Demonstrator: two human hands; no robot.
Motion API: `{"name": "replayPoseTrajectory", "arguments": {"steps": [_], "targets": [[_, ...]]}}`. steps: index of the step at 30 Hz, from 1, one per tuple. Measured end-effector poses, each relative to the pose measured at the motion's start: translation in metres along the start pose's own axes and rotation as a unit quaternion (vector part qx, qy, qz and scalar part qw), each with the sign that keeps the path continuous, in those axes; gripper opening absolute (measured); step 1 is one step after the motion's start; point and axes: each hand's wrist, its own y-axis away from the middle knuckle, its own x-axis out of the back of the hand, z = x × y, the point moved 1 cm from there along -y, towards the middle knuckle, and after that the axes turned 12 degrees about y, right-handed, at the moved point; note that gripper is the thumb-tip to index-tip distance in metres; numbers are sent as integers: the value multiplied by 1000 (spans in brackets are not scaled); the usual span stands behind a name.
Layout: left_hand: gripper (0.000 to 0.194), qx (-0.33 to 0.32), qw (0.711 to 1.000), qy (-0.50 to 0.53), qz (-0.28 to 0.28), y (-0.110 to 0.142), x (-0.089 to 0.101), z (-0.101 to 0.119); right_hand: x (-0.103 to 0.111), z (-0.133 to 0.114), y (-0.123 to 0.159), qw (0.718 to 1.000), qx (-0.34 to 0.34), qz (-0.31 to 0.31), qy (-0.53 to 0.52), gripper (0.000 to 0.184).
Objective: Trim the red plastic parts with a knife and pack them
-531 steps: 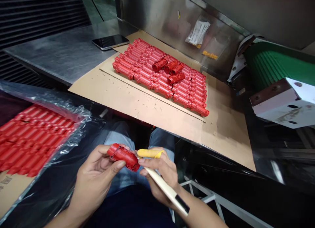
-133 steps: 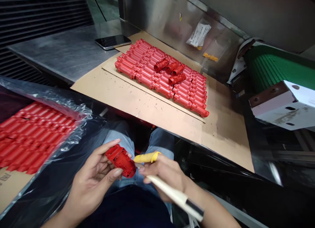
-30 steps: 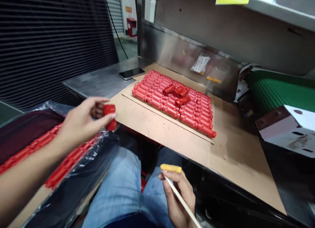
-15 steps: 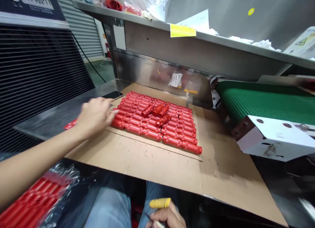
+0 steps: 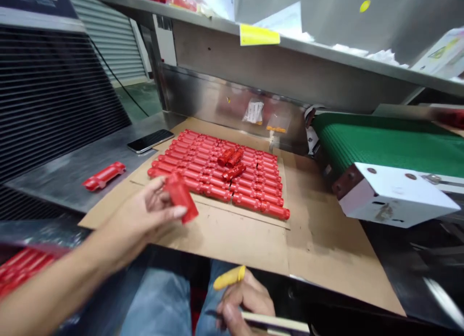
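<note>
My left hand (image 5: 150, 212) is closed on a red tube (image 5: 181, 198), blurred by motion, above the near left edge of the cardboard. Beyond it lie rows of red ribbed tubes (image 5: 217, 193), packed side by side. On top of the rows are 3 loose red tubes (image 5: 234, 172). Low in the view, over my lap, my right hand (image 5: 250, 297) grips a slim pale-handled tool (image 5: 277, 321); its tip is too blurred to make out. A yellow finger cot (image 5: 230, 278) covers one of that hand's fingers.
A single red tube (image 5: 104, 176) and a phone (image 5: 150, 140) rest on the dark table at left. Cardboard (image 5: 319, 258) lies under the rows. A green conveyor belt (image 5: 391, 145) with a white bracket (image 5: 395, 196) stands at right. Bagged red tubes (image 5: 25, 268) are at lower left.
My left hand has come nearer from the left end of the rows, now with a red tube in it. One fewer loose tube lies on top. The right hand's tool shows more fully.
</note>
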Motion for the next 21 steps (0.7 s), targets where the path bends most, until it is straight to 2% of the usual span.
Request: {"name": "replayPoseTrajectory", "arguments": {"steps": [2,3,5,7,10,12,14,17,19,21], "targets": [[100,93,970,214,62,67,-12,-22,1,-12,-10,999,29,-41,8,34],[102,123,951,265,97,95,-21,-33,0,-18,-13,997,37,-62,13,26],[83,169,920,323,145,137,-36,-53,-5,-25,-13,995,29,-98,24,19],[60,200,909,331,157,164,-42,-69,-8,-26,-5,993,-15,-115,21,19],[52,214,934,252,138,188,-35,-84,-9,-20,11,979,-150,-124,-54,30],[48,191,962,159,111,197,-28,-89,-9,-17,21,951,-247,-143,-117,42],[42,154,979,93,96,203,-24,-89,-10,-17,28,931,-294,-152,-151,52],[39,133,980,85,122,207,-24,-89,-14,-21,36,929,-311,-134,-147,56],[39,162,971,127,123,208,-26,-91,-15,-24,40,935,-305,-121,-132,54],[37,200,955,186,115,208,-26,-94,-13,-26,44,955,-256,-116,-94,49]]}}
